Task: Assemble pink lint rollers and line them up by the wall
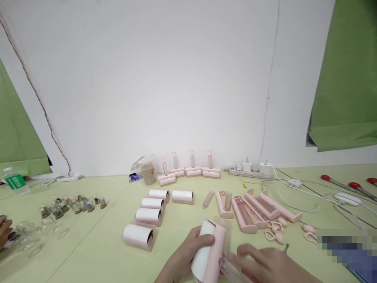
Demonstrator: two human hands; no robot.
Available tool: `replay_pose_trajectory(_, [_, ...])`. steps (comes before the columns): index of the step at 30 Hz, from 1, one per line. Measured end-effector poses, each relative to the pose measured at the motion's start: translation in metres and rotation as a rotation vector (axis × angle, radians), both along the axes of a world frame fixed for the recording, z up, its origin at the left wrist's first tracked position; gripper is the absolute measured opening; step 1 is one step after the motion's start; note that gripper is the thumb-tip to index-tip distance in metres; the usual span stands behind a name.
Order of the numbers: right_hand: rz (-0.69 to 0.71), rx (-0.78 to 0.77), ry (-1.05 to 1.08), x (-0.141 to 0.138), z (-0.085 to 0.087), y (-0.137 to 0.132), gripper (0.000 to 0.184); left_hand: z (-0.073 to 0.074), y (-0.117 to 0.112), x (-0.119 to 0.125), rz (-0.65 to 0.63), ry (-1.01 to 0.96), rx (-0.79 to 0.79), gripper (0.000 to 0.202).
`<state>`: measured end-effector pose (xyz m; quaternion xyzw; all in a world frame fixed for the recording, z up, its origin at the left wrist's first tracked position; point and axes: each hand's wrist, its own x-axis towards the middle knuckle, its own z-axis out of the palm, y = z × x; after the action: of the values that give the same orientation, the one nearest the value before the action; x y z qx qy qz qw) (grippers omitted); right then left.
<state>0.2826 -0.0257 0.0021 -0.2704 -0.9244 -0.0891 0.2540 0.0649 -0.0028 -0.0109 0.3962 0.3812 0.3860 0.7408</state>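
Note:
My left hand (184,257) grips a lint roller (216,251) made of a white paper roll and a pale pink cover, tilted at the front of the table. My right hand (268,263), smeared by motion, has its fingers around a clear pinkish handle (234,271), whose end meets the side of the pink cover. Left of my hands lie several white sticky rolls (137,236) in pink sleeves. To the right are pink roller covers (244,216), a loose clear handle (208,199) and small pink loop-ended caps (275,232).
Several lint rollers (211,171) with upright handles stand against the wall. A power strip (250,173) with cables, red-handled tools (338,182), a bagged cup (148,173) and small glass domes (78,204) share the table (97,243). Another person's hand (5,228) shows at far left.

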Motion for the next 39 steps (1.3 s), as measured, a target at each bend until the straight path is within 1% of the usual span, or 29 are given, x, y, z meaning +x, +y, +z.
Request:
replay_pose_trajectory(1, [-0.080,-0.063,-0.005,0.000,-0.005,0.007,0.052,-0.002,0.001,-0.003,0.042,0.002,-0.010,0.061])
replay_pose_trajectory(2, [-0.142,-0.112,-0.028,0.000,-0.010,0.016,0.054,-0.003,0.002,-0.007,0.053,-0.014,-0.026,0.062])
replay_pose_trajectory(3, [-0.182,-0.138,-0.068,-0.002,-0.014,0.025,0.052,-0.004,0.003,-0.010,0.036,-0.043,-0.046,0.061])
replay_pose_trajectory(5, [-0.195,-0.147,-0.158,-0.009,-0.023,0.043,0.034,-0.005,0.005,-0.014,-0.014,-0.087,-0.076,0.059])
replay_pose_trajectory(7, [-0.206,-0.145,-0.194,-0.021,-0.029,0.057,0.011,-0.005,0.005,-0.014,-0.035,-0.116,-0.048,0.057])
replay_pose_trajectory(8, [-0.217,-0.149,-0.186,-0.027,-0.030,0.062,0.006,-0.004,0.004,-0.012,-0.028,-0.124,-0.016,0.057])
replay_pose_trajectory(9, [-0.221,-0.156,-0.174,-0.033,-0.029,0.066,0.006,-0.004,0.003,-0.008,-0.003,-0.124,0.023,0.057])
replay_pose_trajectory(10, [-0.220,-0.159,-0.167,-0.036,-0.026,0.069,0.011,-0.003,0.001,-0.004,0.024,-0.116,0.065,0.058])
replay_pose_trajectory(12, [-0.216,-0.197,-0.098,-0.035,-0.012,0.071,0.020,-0.004,0.000,0.004,0.055,-0.080,0.148,0.059])
replay_pose_trajectory(14, [-0.227,-0.280,0.105,-0.025,0.008,0.068,0.028,-0.008,0.000,0.010,0.072,-0.017,0.218,0.058])
replay_pose_trajectory(16, [-0.275,-0.361,0.393,-0.009,0.029,0.061,0.033,-0.013,0.001,0.013,0.101,0.068,0.264,0.055])
replay_pose_trajectory(18, [-0.307,-0.440,0.594,0.004,0.041,0.049,0.037,-0.018,0.002,0.013,0.170,0.174,0.289,0.050])
replay_pose_trajectory(19, [-0.290,-0.490,0.651,0.007,0.043,0.042,0.039,-0.020,0.002,0.013,0.201,0.233,0.305,0.047])
replay_pose_trajectory(20, [-0.251,-0.540,0.691,0.008,0.042,0.035,0.042,-0.021,0.002,0.013,0.220,0.289,0.325,0.044])
replay_pose_trajectory(22, [-0.153,-0.616,0.720,0.005,0.035,0.022,0.048,-0.021,0.001,0.014,0.219,0.382,0.384,0.037])
replay_pose_trajectory(24, [-0.103,-0.614,0.677,-0.004,0.025,0.011,0.043,-0.020,0.000,0.015,0.183,0.433,0.456,0.033])
replay_pose_trajectory(27, [-0.081,-0.537,0.548,-0.015,0.016,0.002,0.028,-0.020,0.000,0.017,0.169,0.446,0.507,0.031])
replay_pose_trajectory(30, [-0.074,-0.478,0.448,-0.020,0.014,0.000,0.018,-0.021,0.001,0.018,0.174,0.442,0.512,0.029])
replay_pose_trajectory(32, [-0.103,-0.524,0.399,-0.021,0.013,-0.001,0.016,-0.020,0.000,0.018,0.164,0.437,0.529,0.028])
replay_pose_trajectory(35, [-0.115,-0.651,0.354,-0.023,0.005,-0.001,0.017,-0.017,-0.002,0.019,0.136,0.433,0.547,0.027])
replay_pose_trajectory(37, [-0.092,-0.616,0.359,-0.025,-0.004,-0.003,0.018,-0.015,-0.003,0.019,0.117,0.432,0.548,0.028])
replay_pose_trajectory(39, [-0.083,-0.513,0.393,-0.027,-0.014,-0.005,0.019,-0.015,-0.005,0.021,0.118,0.438,0.543,0.026])
